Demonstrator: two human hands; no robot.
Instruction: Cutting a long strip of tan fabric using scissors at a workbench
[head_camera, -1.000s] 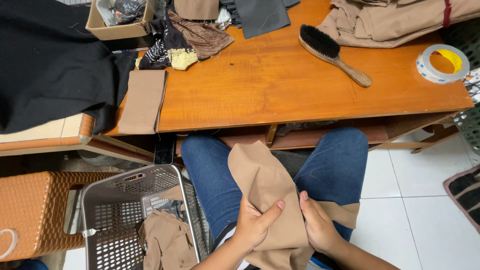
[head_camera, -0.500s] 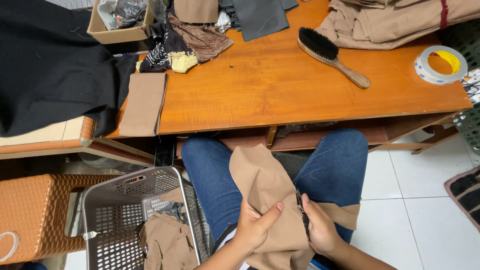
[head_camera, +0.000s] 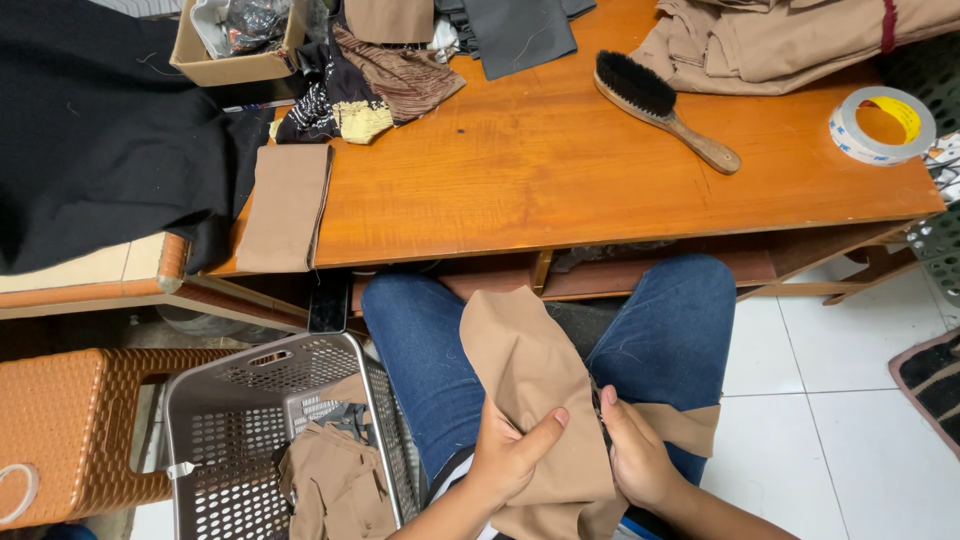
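Observation:
A tan piece of cloth lies across my lap, over my blue jeans. My left hand grips its left edge with the thumb laid over the fabric. On the other side, my right hand pinches the cloth's right edge, fingers curled; a small dark thing shows at its fingertips, too small to tell what. Both hands sit close together near the bottom of the view.
An orange wooden table ahead carries a wooden brush, a tape roll, folded tan fabric, a tan garment pile, black cloth and a cardboard box. A grey basket with tan pieces stands at my left, beside a brown woven stool.
My hands have shifted slightly on the tan cloth; the right hand has slid a little lower along its edge. Nothing on the table moved.

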